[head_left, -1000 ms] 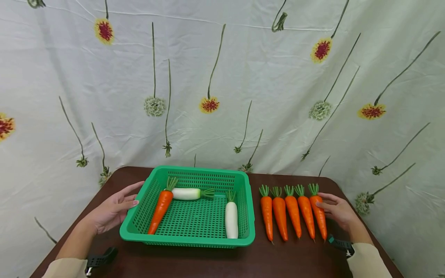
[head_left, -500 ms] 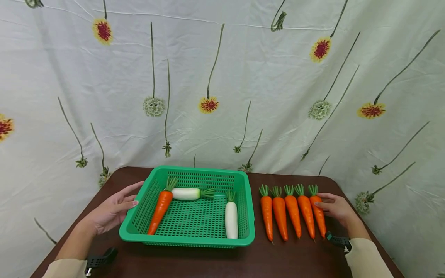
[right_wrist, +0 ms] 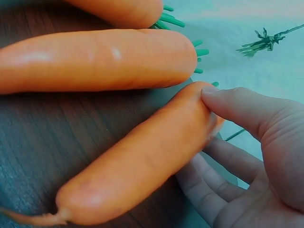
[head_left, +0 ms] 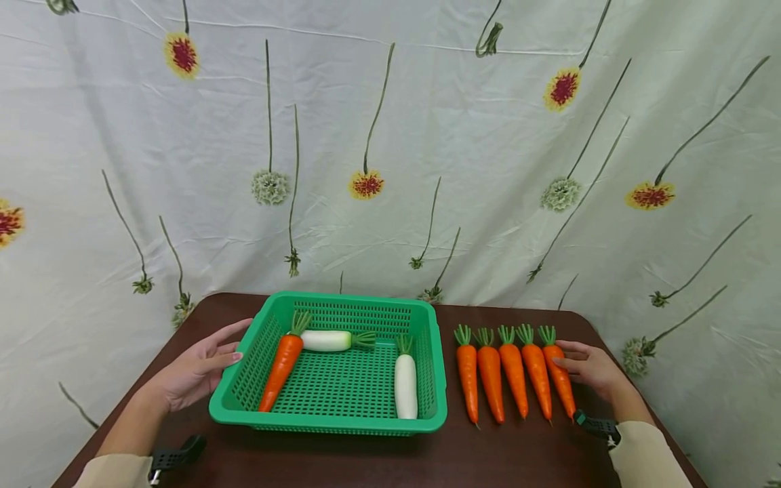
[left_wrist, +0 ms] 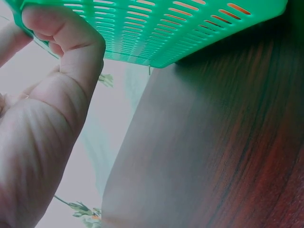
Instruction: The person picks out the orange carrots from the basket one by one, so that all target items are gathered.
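A green plastic basket [head_left: 329, 425] stands on the dark table, holding an orange carrot [head_left: 283, 369], a white radish [head_left: 327, 340] lying crosswise at the back and another white radish [head_left: 405, 386] at the right. My left hand [head_left: 198, 366] grips the basket's left side, its thumb at the rim [left_wrist: 61, 26]. To the right of the basket lie several carrots side by side, green tops away from me. My right hand [head_left: 590, 369] pinches the rightmost carrot [right_wrist: 137, 156] near its top, thumb above and fingers along its far side. Its fingertips are partly hidden behind the carrot.
The neighbouring carrot [right_wrist: 99, 59] lies close beside the pinched one. Behind the brown table [head_left: 488, 461] hangs a pale cloth [head_left: 329, 135] with printed flowers. Dark bands [head_left: 177, 455] are on both wrists.
The rightmost carrot has turned slightly under my right hand, its leafy top shifting a little left and its tip a little right. My left hand and the basket stay where they were.
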Demonstrator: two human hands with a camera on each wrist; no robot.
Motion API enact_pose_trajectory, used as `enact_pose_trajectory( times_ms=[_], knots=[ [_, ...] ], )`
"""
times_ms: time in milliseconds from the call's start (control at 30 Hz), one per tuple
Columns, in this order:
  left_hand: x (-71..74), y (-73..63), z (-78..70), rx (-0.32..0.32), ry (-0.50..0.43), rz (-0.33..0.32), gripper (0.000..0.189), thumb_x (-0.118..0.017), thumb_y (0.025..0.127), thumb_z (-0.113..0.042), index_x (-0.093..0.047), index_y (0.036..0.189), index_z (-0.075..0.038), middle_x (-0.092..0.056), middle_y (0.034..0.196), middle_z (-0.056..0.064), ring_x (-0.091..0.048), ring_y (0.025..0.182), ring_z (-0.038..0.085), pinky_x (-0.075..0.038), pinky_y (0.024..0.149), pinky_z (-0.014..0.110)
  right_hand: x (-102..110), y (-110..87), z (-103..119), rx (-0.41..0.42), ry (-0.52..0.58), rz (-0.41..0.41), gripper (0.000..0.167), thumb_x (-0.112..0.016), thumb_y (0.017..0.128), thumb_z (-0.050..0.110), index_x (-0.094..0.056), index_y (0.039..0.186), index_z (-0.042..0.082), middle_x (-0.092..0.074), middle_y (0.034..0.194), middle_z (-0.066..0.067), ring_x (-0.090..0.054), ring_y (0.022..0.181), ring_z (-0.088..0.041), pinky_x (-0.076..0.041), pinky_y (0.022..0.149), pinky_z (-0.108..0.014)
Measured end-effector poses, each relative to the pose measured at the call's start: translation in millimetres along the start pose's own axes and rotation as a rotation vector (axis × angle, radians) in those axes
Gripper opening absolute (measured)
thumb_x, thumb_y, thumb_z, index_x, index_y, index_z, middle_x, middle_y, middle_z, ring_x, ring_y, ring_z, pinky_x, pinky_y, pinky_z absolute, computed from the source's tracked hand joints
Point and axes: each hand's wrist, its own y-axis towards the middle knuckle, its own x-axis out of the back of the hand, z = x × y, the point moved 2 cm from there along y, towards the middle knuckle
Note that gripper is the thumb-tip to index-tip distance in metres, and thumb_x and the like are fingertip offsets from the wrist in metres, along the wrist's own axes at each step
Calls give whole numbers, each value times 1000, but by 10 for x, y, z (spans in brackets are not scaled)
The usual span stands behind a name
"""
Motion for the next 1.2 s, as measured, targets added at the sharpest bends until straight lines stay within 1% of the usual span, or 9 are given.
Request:
enact_pose_trajectory(
  times_ms=[133,300,367,433,533,633,733,933,1200],
  knots=[
    [-3,-6,-6,-18,-7,19,69,-33,109,3,1,165,-18,-58,148,-1,-66,127,25,-55,99,52,1,-11,21,3,-20,-4,73,-68,100,28,-35,155,-8,-48,148,-36,-68,117,-28,-59,97,-49],
    [-1,-11,-2,-23,3,7,70,-34,109,2,2,165,-18,-58,148,-3,-66,126,24,-56,98,52,-8,-17,40,2,-38,-34,74,-67,100,31,-34,155,-8,-45,150,-37,-66,121,-35,-59,96,-49],
    [-3,-9,0,-24,1,6,70,-34,109,2,3,165,-18,-58,148,-3,-66,126,25,-56,98,52,-17,-22,55,-2,-37,-59,74,-68,100,31,-36,154,-8,-44,151,-37,-63,124,-39,-59,97,-49],
    [-4,-5,2,-23,-9,13,70,-33,109,2,2,166,-18,-58,148,-2,-66,126,25,-55,98,52,-29,-42,86,-2,-67,-94,73,-68,100,33,-38,153,-8,-44,151,-37,-59,128,-44,-58,99,-50],
    [-5,1,2,-19,-17,18,69,-33,109,3,0,166,-20,-58,148,-1,-66,126,24,-56,99,52,-57,-83,156,-1,-130,-151,70,-68,100,34,-42,151,-7,-45,150,-36,-51,134,-50,-52,104,-57],
    [-1,0,0,-17,-11,19,69,-33,109,3,-1,166,-20,-59,147,-1,-66,126,25,-56,99,52,-109,-122,250,6,-177,-195,69,-68,100,36,-45,150,-5,-46,150,-35,-45,137,-53,-46,107,-63],
    [9,-9,0,-12,-4,16,69,-33,109,2,-1,166,-20,-59,147,-2,-66,126,25,-56,99,51,-181,-143,350,30,-176,-210,68,-68,99,36,-46,150,-3,-46,151,-34,-45,138,-53,-46,108,-64],
    [17,-27,2,-9,1,15,67,-32,110,2,-3,166,-22,-58,146,-4,-66,126,24,-56,99,50,-301,-157,539,75,-152,-236,65,-70,98,38,-50,149,1,-49,150,-32,-48,136,-50,-52,104,-59],
    [-4,-12,-7,-25,-19,39,67,-32,109,3,-7,165,-23,-58,147,-2,-66,126,24,-56,99,51,-450,-211,793,178,-106,-261,58,-72,97,33,-56,145,3,-55,147,-27,-49,138,-47,-49,107,-60]
  ],
)
